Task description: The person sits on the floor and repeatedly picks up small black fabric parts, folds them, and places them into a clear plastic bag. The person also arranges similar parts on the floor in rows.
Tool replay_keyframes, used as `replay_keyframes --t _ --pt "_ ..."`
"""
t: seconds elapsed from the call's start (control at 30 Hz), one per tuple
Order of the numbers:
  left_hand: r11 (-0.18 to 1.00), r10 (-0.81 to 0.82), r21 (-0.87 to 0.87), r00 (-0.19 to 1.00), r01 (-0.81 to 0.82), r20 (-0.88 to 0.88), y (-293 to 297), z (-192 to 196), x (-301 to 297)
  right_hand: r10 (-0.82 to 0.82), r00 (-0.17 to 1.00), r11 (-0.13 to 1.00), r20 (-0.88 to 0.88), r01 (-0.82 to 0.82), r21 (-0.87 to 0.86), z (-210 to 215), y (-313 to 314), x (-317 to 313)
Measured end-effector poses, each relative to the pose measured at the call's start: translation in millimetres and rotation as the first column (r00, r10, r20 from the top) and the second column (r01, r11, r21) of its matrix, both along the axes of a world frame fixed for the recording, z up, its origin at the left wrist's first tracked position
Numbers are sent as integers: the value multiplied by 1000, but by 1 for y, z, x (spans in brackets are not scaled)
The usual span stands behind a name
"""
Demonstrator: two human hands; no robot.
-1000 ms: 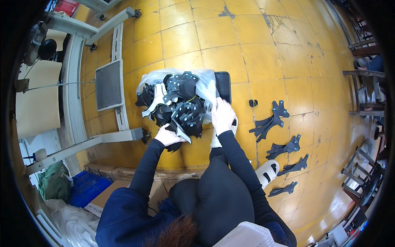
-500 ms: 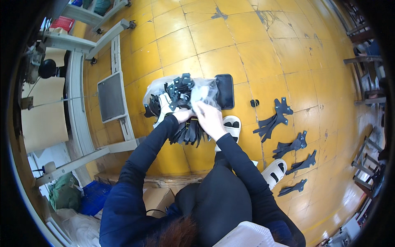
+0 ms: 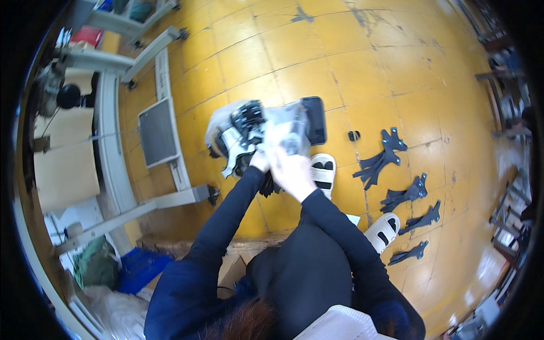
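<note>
A clear plastic bag [image 3: 288, 126] lies bunched on the floor in front of me. My right hand [image 3: 293, 173] is closed on its near edge, slightly blurred. My left hand [image 3: 259, 161] is closed right beside it, the fingertips meeting the bag's edge; what they grip is hidden. Left of my hands, black strap-like pieces [image 3: 247, 115] with small pale fittings are heaped on the bag, with a white piece [image 3: 232, 141] among them. More black strips [image 3: 271, 186] show just under my hands, mostly covered by them.
A dark flat tray [image 3: 315, 120] touches the bag's right side. Farther right lie a small black roll [image 3: 353, 136] and several black fringed pieces [image 3: 384, 158] in a row. My sandals [image 3: 323, 171] are close by. A grey-framed table with a foot pedal [image 3: 158, 133] stands left.
The right hand has drawn the plastic toward me and spread it wider over the pieces. Fewer black strips show below my hands. The whole view has shifted slightly.
</note>
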State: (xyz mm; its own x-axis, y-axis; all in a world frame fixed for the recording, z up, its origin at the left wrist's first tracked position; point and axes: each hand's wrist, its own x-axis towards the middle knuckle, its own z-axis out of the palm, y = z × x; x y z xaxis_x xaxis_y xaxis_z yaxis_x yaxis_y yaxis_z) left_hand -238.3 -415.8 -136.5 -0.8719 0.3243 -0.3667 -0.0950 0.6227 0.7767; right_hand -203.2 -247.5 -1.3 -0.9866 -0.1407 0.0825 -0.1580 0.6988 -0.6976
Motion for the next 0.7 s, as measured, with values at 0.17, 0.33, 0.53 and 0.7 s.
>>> replay_keyframes --t 0.17,0.33,0.53,0.7 --pt "705 343 343 722 -620 600 19 132 4 -413 815 756 406 555 -346 -1 36 -17" --pt "744 668 305 673 -595 -317 -64 96 -10 -389 787 626 479 607 -489 -23 61 -19" --pt "574 816 20 570 -819 -97 -160 5 -45 -534 815 763 225 579 -286 -44 48 1" --pt "486 839 292 533 -824 110 -165 9 -52 -475 797 850 372 525 -38 -43 63 12"
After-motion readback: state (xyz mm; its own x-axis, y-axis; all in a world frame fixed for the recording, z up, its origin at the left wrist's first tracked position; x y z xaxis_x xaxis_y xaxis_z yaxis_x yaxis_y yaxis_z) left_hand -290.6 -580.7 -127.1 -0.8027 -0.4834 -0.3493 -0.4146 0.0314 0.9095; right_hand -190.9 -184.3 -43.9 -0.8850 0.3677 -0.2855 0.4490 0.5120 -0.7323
